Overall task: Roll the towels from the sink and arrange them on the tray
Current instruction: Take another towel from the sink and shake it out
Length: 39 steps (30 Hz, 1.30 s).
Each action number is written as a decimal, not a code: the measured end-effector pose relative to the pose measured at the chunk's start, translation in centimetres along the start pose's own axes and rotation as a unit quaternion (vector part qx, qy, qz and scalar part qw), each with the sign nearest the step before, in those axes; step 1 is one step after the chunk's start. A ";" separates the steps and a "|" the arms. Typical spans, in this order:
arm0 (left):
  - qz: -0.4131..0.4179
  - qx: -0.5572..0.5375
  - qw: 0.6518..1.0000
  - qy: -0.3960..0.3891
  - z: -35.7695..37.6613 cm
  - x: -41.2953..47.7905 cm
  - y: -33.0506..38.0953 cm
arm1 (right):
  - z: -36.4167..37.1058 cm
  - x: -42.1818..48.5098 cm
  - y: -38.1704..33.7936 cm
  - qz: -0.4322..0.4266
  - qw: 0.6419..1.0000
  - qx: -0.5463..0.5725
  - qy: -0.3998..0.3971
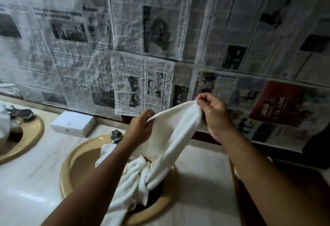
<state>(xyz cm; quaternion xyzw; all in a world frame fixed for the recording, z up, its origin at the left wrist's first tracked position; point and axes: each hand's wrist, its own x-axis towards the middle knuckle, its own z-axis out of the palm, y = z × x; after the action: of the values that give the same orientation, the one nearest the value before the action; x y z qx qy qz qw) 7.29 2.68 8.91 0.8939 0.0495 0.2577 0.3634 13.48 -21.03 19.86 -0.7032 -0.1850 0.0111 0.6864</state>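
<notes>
Tabletop (37, 177): pale, glossy, marble-like.
Wall (142, 29): papered with crinkled newsprint.
Sink (71, 163): round, tan, holding bunched white towels (130, 175).
Towel (171, 133): soft terry, stretched up from the sink.
Left hand (141, 127): pinching one corner.
Right hand (212, 111): pinching the other.
Box (73, 123): flat, white, near the wall.

Newspaper sheets (146, 29) cover the far wall. One rotated headline reads partly "day since truce". The red advertisement (278, 102), far right, reads "14 JUNE". Remaining print is illegible.
</notes>
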 end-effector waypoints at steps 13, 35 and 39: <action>0.031 -0.055 0.983 0.170 -14.5 11.9 19.0 | -11.9 5.7 -19.5 -0.155 0.969 0.045 0.186; 0.106 -0.111 0.976 0.156 -22.1 15.5 42.2 | -22.0 0.8 -37.6 -0.228 0.938 -0.260 -0.015; 0.109 -0.078 0.980 0.144 -20.9 14.4 41.1 | -23.5 0.2 -36.8 -0.246 0.906 -0.342 0.029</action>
<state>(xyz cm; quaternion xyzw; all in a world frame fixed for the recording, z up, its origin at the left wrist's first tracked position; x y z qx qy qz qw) 5.28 -10.37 55.40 0.8163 -0.0166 0.4246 0.3912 10.95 -43.93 56.95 -0.8271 -0.3247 -0.2421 0.3896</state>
